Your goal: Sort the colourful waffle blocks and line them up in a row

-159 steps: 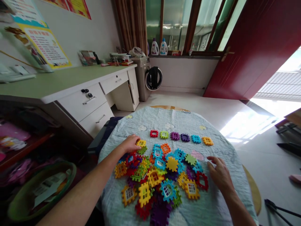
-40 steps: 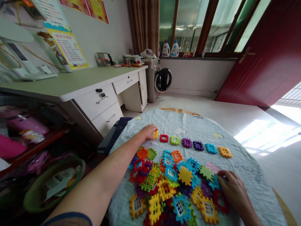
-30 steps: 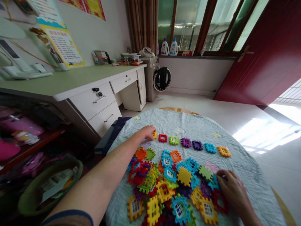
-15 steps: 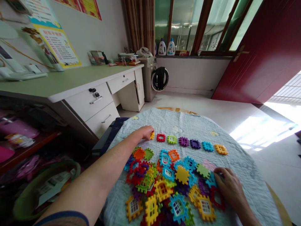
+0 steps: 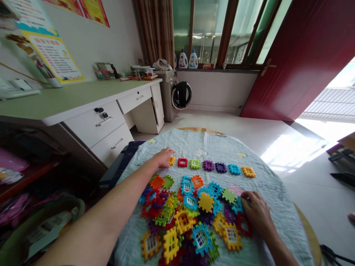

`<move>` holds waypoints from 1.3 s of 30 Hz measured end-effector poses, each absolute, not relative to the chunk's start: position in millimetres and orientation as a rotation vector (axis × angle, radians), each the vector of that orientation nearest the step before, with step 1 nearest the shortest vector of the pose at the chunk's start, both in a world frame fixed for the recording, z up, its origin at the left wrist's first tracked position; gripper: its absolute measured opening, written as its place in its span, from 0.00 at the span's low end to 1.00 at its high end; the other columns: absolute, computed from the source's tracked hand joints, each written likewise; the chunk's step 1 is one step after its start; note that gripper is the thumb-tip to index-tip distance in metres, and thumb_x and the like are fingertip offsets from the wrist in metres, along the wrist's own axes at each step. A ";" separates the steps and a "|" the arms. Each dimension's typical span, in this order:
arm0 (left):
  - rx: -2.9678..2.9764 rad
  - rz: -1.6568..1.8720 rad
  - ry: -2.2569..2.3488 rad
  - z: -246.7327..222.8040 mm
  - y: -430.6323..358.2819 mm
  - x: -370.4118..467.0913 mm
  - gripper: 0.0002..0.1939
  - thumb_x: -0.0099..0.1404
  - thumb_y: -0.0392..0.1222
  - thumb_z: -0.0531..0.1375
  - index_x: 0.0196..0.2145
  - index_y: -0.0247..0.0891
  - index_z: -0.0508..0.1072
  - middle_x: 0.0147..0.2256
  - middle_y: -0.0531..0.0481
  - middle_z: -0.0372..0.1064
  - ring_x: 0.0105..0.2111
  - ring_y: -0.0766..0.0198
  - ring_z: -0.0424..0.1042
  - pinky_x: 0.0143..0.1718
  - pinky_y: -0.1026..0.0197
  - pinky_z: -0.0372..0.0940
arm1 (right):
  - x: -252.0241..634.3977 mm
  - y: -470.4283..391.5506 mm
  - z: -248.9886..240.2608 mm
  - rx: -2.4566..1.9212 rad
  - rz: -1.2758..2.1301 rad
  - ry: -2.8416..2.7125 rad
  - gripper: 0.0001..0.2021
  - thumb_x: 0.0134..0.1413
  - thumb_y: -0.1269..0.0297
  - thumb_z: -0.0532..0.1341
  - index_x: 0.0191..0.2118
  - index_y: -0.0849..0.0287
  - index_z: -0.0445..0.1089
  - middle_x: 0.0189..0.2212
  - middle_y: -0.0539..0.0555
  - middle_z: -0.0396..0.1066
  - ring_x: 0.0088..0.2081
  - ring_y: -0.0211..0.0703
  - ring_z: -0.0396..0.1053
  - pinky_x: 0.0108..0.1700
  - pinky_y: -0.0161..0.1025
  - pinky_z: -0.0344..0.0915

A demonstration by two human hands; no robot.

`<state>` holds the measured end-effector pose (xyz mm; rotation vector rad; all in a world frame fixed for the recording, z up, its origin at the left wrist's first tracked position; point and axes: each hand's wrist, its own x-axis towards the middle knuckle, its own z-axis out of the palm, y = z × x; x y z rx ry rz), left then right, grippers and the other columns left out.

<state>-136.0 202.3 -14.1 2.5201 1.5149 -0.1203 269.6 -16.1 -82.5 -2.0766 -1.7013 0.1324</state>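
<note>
My left hand is at the left end of a row of plastic building tiles, its fingers spread around a yellow tile that lies on the cloth. To its right run a red tile, a light green tile, a purple tile, a dark violet tile, a blue tile and an orange-yellow tile. My right hand rests open, fingers slightly bent, at the right edge of a mixed tile pile, beside a red frame tile and a partly covered blue tile.
A pale blue cloth covers the round table. Left of it stand a desk with drawers and a dark seat. Behind are a washing machine with its door ajar and a red door.
The view has shifted a little to the right. My left fingers have loosened and show more of the yellow tile. My right hand stays at the pile's edge.
</note>
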 end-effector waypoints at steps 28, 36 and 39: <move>2.203 0.904 1.736 -66.8 49.4 -202.4 0.20 0.62 0.56 0.56 0.43 0.39 0.74 0.50 0.42 0.72 0.52 0.52 0.70 0.57 0.48 0.64 | 259.7 -22.9 -68.7 -2.089 0.199 -1.708 0.14 0.52 0.64 0.52 0.38 0.59 0.74 0.40 0.57 0.72 0.43 0.48 0.68 0.49 0.44 0.61; 2.107 0.966 1.694 -54.6 45.6 -197.5 0.18 0.64 0.54 0.53 0.38 0.40 0.75 0.47 0.44 0.74 0.50 0.54 0.71 0.57 0.49 0.63 | 263.1 -20.7 -68.3 -2.038 0.281 -1.656 0.15 0.50 0.63 0.53 0.38 0.59 0.75 0.39 0.58 0.74 0.42 0.48 0.70 0.48 0.44 0.63; 2.076 0.978 1.675 -53.9 45.6 -198.5 0.18 0.65 0.54 0.51 0.38 0.40 0.75 0.45 0.45 0.74 0.49 0.55 0.71 0.57 0.50 0.64 | 262.2 -19.9 -65.8 -2.019 0.308 -1.603 0.15 0.50 0.62 0.53 0.38 0.59 0.74 0.38 0.58 0.74 0.40 0.48 0.71 0.46 0.44 0.64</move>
